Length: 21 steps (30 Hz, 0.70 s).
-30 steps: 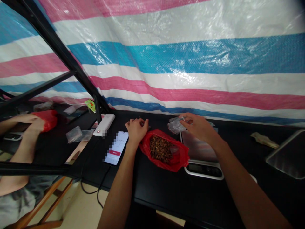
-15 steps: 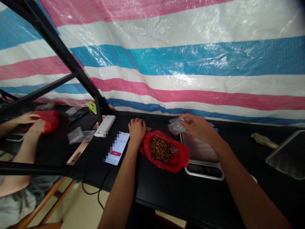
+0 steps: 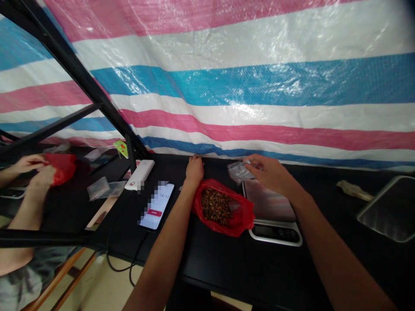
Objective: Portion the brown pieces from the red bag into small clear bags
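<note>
meanwhile, at a black bench (image 3: 220,268) backed by a striped sheet (image 3: 246,84), a person works with both hands near the far edge. the right hand (image 3: 270,172) pinches clear plastic bags (image 3: 239,172) between nearly closed fingers, over the far left corner of a silver-plated scale (image 3: 269,203). the left hand (image 3: 195,169) reaches to the bench's far edge, its fingers bent and pointing away; whether they grip anything cannot be told.

between the forearms, near the middle of the bench, a red plastic bag (image 3: 220,229) lies with its mouth wide open, small brown pieces (image 3: 216,206) heaped inside and its right end at the scale's left side. as far as can be judged, the work is under way rather than finished: the red bag is already opened, the clear bags are in hand, and no brown piece can be made out in them, so the filled red bag appears yet to be dealt with.

a lit phone (image 3: 157,207) lies left of the left forearm, with a white device (image 3: 140,175) toward the bench's far left corner. toward the right edge sit a crumpled pale item (image 3: 355,191) and a dark, rounded-corner panel (image 3: 389,209). beyond a black frame (image 3: 82,77), a co-worker's hands (image 3: 44,176) touch another red bag (image 3: 65,168).
</note>
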{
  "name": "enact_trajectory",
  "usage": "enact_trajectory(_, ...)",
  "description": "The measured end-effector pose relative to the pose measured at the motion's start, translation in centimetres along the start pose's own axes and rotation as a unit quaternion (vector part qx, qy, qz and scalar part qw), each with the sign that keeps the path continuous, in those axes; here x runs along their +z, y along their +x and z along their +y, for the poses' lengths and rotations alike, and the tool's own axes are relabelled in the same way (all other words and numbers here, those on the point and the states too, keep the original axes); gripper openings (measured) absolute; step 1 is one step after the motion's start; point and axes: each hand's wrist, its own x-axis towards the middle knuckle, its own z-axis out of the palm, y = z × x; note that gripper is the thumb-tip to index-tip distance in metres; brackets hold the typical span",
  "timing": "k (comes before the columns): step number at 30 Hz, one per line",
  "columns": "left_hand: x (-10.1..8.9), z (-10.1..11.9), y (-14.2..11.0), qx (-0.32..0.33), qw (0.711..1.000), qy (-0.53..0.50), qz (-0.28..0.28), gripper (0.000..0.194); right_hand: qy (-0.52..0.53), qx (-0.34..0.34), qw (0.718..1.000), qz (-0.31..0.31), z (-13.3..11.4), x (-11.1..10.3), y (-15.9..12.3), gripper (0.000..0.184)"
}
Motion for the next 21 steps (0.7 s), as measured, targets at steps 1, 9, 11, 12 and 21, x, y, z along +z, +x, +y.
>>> enact_trajectory(1, 0.1, -0.1, 0.3, 0.011, 1.000, -0.002, -0.005, 0.032, 0.001, 0.001, 1.000, 0.002, 0.1, -0.1, 0.0, 0.024)
enact_trajectory(9, 0.3, 0.4, 1.8, 0.054, 0.998, -0.002, -0.038, 0.034, 0.006, 0.004, 1.000, -0.004, 0.2, -0.1, 0.1, 0.023)
enact_trajectory(11, 0.3, 0.8, 2.1, 0.042, 0.998, 0.008, -0.041, 0.032, 0.004, 0.002, 1.000, -0.002, 0.2, 0.0, 0.1, 0.023)
enact_trajectory(12, 0.3, 1.0, 2.3, 0.032, 0.998, 0.014, -0.042, 0.033, 0.003, -0.001, 1.000, -0.002, 0.2, -0.1, 0.1, 0.022)
enact_trajectory(21, -0.4, 1.9, 2.8, -0.035, 0.996, 0.063, -0.059, 0.035, 0.017, -0.002, 1.000, 0.001, 0.4, -0.6, 0.0, 0.022)
